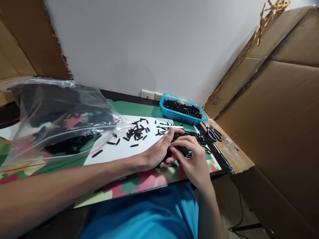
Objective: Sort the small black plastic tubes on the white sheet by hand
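Observation:
My left hand (160, 151) is curled at the near side of a pile of small black strips (185, 152), its thumb stretched over them. Dark bits show at its palm, but what its bent fingers hold is mostly hidden. My right hand (193, 156) meets it there, thumb and fingertips pinched together against the left fingers; whatever is between them is too small to make out. To the left, a looser cluster of black strips (136, 132) lies on a white sheet (109, 157). A thin white strip (171, 126) sits just beyond my left thumb.
A blue plastic basket (179, 117) full of black strips stands by the wall. Scissors (213, 133) and a small clear bag (229, 148) lie at the right. A large zip bag (62, 122) with black contents covers the left. Cardboard walls (279, 109) flank the table.

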{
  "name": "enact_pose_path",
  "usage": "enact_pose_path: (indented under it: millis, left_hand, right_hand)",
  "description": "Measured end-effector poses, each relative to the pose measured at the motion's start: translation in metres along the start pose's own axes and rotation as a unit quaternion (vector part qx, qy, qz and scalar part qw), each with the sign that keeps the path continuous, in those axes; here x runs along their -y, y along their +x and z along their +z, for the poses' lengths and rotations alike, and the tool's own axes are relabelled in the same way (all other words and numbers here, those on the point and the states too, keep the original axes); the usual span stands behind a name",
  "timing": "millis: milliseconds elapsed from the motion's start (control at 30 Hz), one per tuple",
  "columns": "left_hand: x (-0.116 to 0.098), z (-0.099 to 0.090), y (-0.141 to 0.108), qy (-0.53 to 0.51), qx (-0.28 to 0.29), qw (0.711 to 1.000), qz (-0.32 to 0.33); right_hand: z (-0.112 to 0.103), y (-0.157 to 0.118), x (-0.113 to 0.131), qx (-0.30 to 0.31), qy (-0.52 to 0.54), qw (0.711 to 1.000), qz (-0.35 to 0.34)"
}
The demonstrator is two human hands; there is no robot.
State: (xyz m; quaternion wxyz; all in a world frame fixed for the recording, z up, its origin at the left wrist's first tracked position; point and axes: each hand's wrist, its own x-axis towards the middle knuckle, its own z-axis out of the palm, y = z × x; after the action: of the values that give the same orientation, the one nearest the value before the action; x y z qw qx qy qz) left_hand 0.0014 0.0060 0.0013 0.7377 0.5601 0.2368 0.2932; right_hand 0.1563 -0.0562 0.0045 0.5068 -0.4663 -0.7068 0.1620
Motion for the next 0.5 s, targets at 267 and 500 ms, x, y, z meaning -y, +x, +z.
enact_pose_path:
  millis: [267, 500]
  left_hand:
    - [-0.002, 0.0054, 0.0006, 0.006, -0.022, 0.999, -0.041]
    - [-0.0032, 0.0025, 0.0031, 0.001, -0.044, 0.999, -0.022]
  right_hand:
    - [0.0046, 0.0011, -0.0033, 0.031, -0.013, 0.999, -0.033]
    - [0.0013, 0.0019, -0.0087, -0.065, 0.035, 0.997, 0.008]
